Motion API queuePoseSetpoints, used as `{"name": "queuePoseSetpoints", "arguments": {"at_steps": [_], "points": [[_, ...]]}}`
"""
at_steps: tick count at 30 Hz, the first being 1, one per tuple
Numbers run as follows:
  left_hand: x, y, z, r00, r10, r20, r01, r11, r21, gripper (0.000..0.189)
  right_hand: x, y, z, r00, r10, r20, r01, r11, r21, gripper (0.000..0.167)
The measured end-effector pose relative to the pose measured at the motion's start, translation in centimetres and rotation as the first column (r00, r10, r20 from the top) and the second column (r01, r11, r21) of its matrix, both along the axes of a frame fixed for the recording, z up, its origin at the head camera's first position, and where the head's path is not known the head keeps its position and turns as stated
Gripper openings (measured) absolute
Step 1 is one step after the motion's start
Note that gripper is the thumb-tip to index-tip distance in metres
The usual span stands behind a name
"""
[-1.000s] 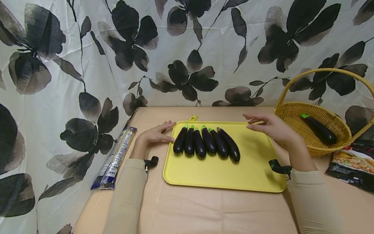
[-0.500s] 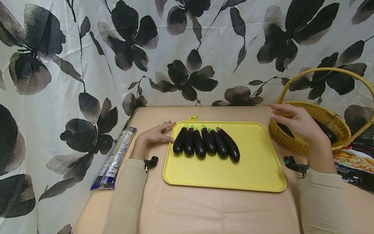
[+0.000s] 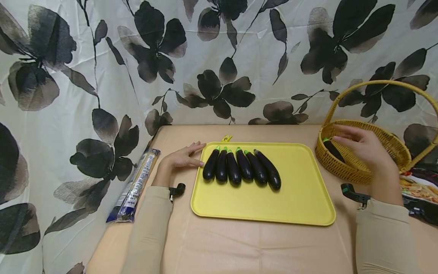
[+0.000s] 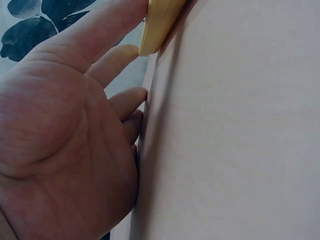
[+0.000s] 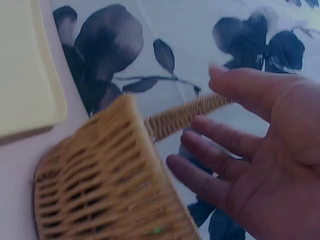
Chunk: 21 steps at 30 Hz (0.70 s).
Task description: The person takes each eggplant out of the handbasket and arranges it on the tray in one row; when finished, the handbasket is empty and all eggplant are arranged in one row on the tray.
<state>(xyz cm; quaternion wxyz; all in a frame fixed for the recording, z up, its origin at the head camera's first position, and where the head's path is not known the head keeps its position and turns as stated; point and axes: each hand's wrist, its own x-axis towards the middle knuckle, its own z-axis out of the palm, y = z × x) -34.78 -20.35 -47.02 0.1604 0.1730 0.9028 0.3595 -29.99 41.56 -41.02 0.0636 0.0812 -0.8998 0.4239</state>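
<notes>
My right hand (image 3: 367,146) is over the wicker basket (image 3: 345,177), its fingers loosely extended and nothing held in them. Beside its fingertips, an eggplant (image 3: 333,150) with a green stem end lies in the basket's left part. In the right wrist view the same hand (image 5: 255,140) hovers by the basket rim (image 5: 145,135). My left hand (image 3: 184,156) touches the left edge of the yellow tray (image 3: 301,198); straight fingers and thumb meet the tray corner (image 4: 162,22) in the left wrist view. Several dark eggplants (image 3: 244,167) lie side by side on the tray.
A long silver and blue packet (image 3: 135,186) lies left of my left arm. At the right, behind my right wrist, is a black food packet (image 3: 422,194). The basket's tall handle (image 3: 380,82) arches above it. A small yellow tag (image 3: 226,138) sits behind the tray.
My right hand has moved right from above the tray to over the basket, hiding the eggplant at its right and leaving another at its left in sight. The left hand stays put.
</notes>
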Motion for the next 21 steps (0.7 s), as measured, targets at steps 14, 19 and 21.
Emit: {"name": "queuePoseSetpoints", "arguments": {"at_steps": [14, 19, 21], "points": [[0.4, -0.3, 0.4, 1.000, -0.016, 0.008, 0.016, 1.000, 0.005, 0.094, 0.5, 2.1, -1.3, 0.982, 0.018, 0.190, -0.064, 0.968, 0.242, 0.061], [0.2, -0.8, 0.4, 1.000, -0.028, 0.010, 0.028, 1.000, -0.003, 0.095, 0.8, 2.0, -1.6, 0.975, 0.051, 0.217, -0.117, 0.946, 0.303, 0.054], [0.3, -0.9, 0.5, 0.999, -0.031, 0.015, 0.031, 1.000, -0.001, 0.094, 0.9, 1.9, -1.7, 0.970, 0.052, 0.238, -0.127, 0.942, 0.310, 0.053]]}}
